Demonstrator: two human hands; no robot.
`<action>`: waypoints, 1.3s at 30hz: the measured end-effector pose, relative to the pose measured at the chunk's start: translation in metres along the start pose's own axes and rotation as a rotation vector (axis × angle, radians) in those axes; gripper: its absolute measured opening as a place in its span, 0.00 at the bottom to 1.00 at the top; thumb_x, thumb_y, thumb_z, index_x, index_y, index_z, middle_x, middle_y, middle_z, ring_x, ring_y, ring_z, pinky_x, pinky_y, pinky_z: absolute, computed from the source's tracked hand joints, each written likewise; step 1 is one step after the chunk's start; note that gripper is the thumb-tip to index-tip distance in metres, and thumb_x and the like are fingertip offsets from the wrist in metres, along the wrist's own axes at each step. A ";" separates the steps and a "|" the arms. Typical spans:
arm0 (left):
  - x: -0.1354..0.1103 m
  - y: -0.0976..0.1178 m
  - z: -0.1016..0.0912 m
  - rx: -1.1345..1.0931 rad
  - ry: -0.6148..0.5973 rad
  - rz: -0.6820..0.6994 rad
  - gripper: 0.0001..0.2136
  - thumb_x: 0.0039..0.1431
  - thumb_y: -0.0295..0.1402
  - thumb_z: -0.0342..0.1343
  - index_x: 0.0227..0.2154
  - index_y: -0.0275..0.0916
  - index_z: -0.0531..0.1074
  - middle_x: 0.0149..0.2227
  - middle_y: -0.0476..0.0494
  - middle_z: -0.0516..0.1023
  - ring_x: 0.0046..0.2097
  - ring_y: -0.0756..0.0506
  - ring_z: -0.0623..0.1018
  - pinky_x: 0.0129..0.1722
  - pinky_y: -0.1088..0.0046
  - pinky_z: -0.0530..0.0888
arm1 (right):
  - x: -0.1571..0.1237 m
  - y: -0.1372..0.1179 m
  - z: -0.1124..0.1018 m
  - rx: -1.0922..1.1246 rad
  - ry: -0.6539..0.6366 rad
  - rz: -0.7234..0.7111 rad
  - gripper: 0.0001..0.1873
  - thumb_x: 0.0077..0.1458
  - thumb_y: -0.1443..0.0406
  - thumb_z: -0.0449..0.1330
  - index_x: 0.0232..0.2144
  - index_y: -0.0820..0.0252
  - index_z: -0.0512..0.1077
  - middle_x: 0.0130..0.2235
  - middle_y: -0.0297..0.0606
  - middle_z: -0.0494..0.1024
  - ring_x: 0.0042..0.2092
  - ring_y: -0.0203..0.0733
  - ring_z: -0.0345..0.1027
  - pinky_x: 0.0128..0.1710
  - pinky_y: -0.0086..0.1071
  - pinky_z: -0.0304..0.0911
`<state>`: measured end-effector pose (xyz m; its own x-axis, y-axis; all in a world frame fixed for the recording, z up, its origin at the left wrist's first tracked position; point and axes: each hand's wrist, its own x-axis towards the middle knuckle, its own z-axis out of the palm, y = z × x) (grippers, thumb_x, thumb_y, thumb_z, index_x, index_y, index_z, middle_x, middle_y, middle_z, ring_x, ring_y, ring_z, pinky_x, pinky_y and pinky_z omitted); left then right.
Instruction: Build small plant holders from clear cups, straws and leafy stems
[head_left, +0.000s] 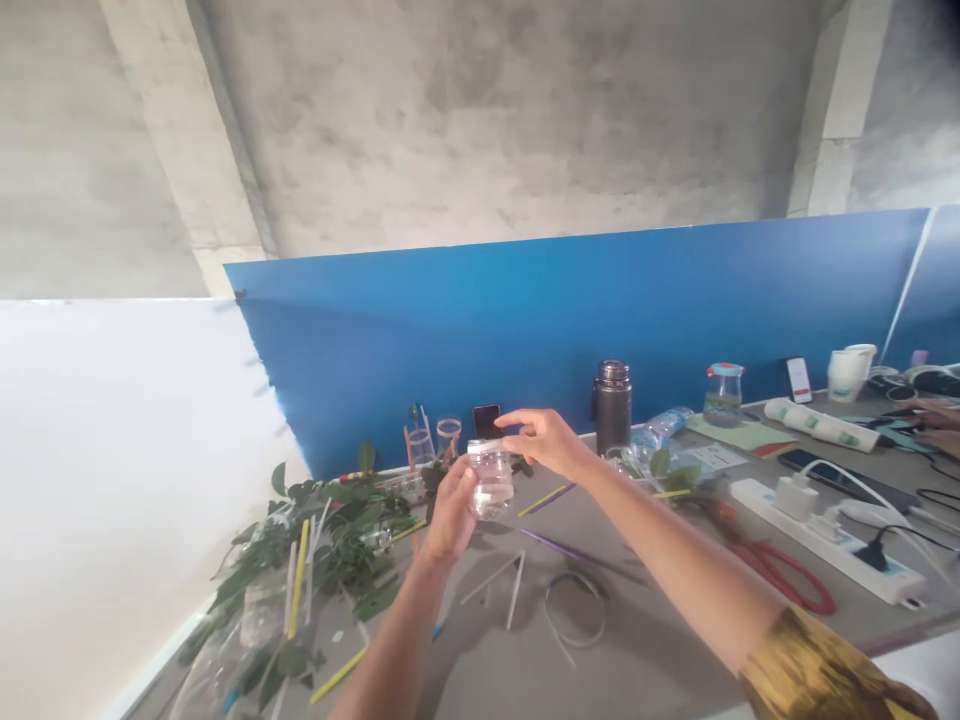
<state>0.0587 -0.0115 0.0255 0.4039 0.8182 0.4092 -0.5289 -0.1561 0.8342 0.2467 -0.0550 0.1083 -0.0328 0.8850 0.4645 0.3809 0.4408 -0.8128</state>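
Above you is a concrete ceiling (487,100), and ahead a long blue panel (525,340) runs behind the table (480,680), with a white panel (112,500) to your left. Along the table's far side stand a dark steel flask (613,408), a glass jar with a teal lid (724,395) and white mugs (846,370). To the right lie a white power strip (825,540) with plugs in it, a red cable (787,585) beside it and a paper roll (821,425). A co-worker's hand (937,425) shows at the right edge. On the left, a heap of leafy branches (330,530) spreads over the table, with two small plastic cups (435,440) behind it.

Your hands are close together, out in front of you above the table. Your left hand (450,510) is wrapped around a clear plastic bottle (491,480), holding it upright in the air. Your right hand (544,445), below a yellow sleeve (817,670), is open, with its fingers spread at the bottle's top; you can't quite tell whether they touch it.

Under your hands lie scattered purple straws (577,550), yellow straws (298,580) and a thin white loop (574,610).
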 end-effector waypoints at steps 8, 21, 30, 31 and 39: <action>0.002 -0.006 -0.009 0.200 0.299 0.136 0.31 0.50 0.46 0.74 0.54 0.40 0.74 0.48 0.37 0.83 0.48 0.37 0.83 0.45 0.64 0.79 | -0.002 0.000 0.006 -0.095 -0.044 0.039 0.08 0.54 0.62 0.64 0.25 0.59 0.75 0.19 0.30 0.74 0.22 0.34 0.63 0.25 0.28 0.54; 0.001 -0.011 -0.023 -0.148 -0.073 -0.093 0.24 0.59 0.45 0.69 0.53 0.39 0.74 0.47 0.35 0.83 0.48 0.37 0.83 0.48 0.58 0.78 | 0.007 0.023 0.008 0.118 -0.025 0.157 0.17 0.46 0.53 0.72 0.24 0.60 0.75 0.19 0.30 0.71 0.23 0.33 0.58 0.27 0.30 0.50; -0.003 -0.012 -0.034 -0.293 -0.312 -0.332 0.29 0.65 0.50 0.60 0.62 0.37 0.72 0.64 0.28 0.73 0.62 0.28 0.76 0.55 0.50 0.77 | 0.003 0.028 0.007 0.327 -0.177 0.165 0.25 0.42 0.49 0.77 0.33 0.59 0.75 0.27 0.31 0.73 0.28 0.35 0.62 0.28 0.31 0.52; -0.004 -0.012 -0.034 -0.306 -0.311 -0.357 0.26 0.65 0.48 0.60 0.61 0.37 0.73 0.64 0.29 0.74 0.61 0.28 0.77 0.53 0.50 0.77 | 0.002 0.028 0.008 0.329 -0.198 0.148 0.26 0.43 0.49 0.77 0.37 0.59 0.77 0.29 0.31 0.74 0.30 0.36 0.64 0.29 0.31 0.54; 0.009 -0.028 -0.026 -0.207 0.005 -0.299 0.21 0.63 0.47 0.62 0.48 0.33 0.79 0.43 0.32 0.84 0.47 0.36 0.84 0.50 0.59 0.78 | 0.012 0.041 0.015 0.260 -0.140 -0.024 0.21 0.42 0.50 0.77 0.26 0.60 0.79 0.37 0.36 0.77 0.33 0.36 0.63 0.33 0.32 0.56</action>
<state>0.0577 0.0147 -0.0034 0.5605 0.8133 0.1563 -0.5281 0.2056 0.8239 0.2483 -0.0238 0.0752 -0.1727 0.8778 0.4468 0.1299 0.4700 -0.8731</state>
